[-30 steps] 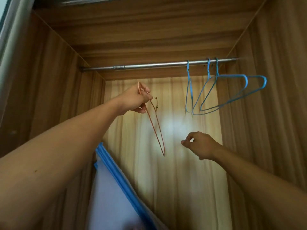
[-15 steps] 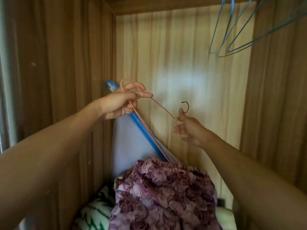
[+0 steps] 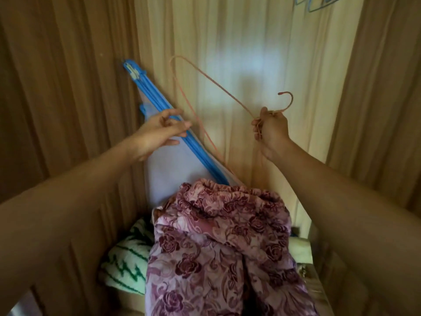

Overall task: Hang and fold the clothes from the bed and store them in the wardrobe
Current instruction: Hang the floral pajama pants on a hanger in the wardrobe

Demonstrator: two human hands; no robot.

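Observation:
I am looking into a wooden wardrobe. A thin orange wire hanger is held up before the pale back panel, and my right hand grips its neck just below the hook. My left hand is off the hanger, a little to the left of its wire, fingers loose and holding nothing. Below both hands, a purple cloth with a rose pattern lies heaped in the lower middle of the view.
A white panel with a blue edge leans against the back left corner. A white and green patterned textile lies at lower left beside the purple cloth. Blue wire hangers hang at the top right edge.
The view has tilted down from the rail to the wardrobe floor. The hanger passed from my left hand to my right, which now grips its neck; my left hand let go.

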